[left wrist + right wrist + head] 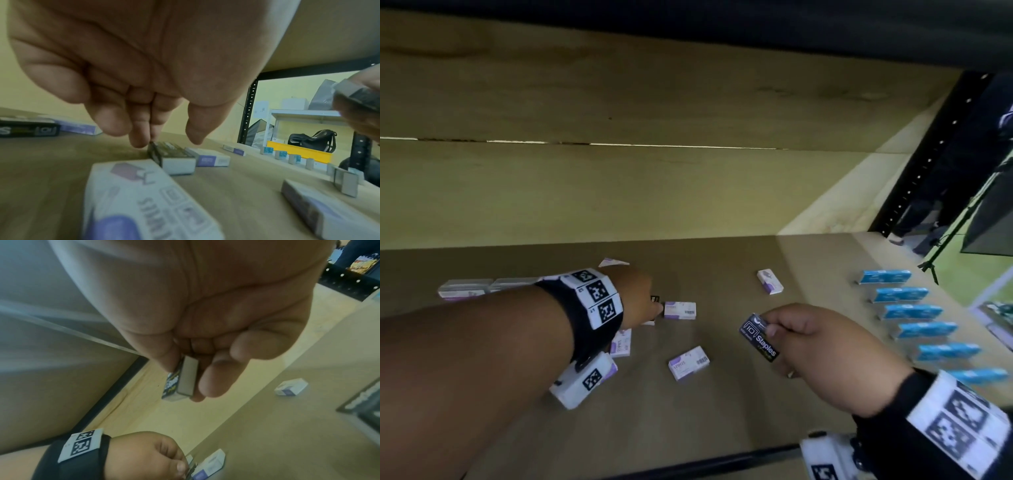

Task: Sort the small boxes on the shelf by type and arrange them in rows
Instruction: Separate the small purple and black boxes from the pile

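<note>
Wooden shelf (739, 394) boards carry scattered purple-and-white boxes (689, 362) and a finished row of blue boxes (914, 330) along the right. Sorting of the black type seems in hand: the right hand (822, 346) pinches a black staples box (759, 337) above the shelf, while the left hand (638, 296) reaches down, fingers together, touching a second black box (170, 153). Next, it likely needs a firm pinch and a free lane. Only the left wrist view shows that box clearly, plus another black box (26, 129) at far left.
</note>
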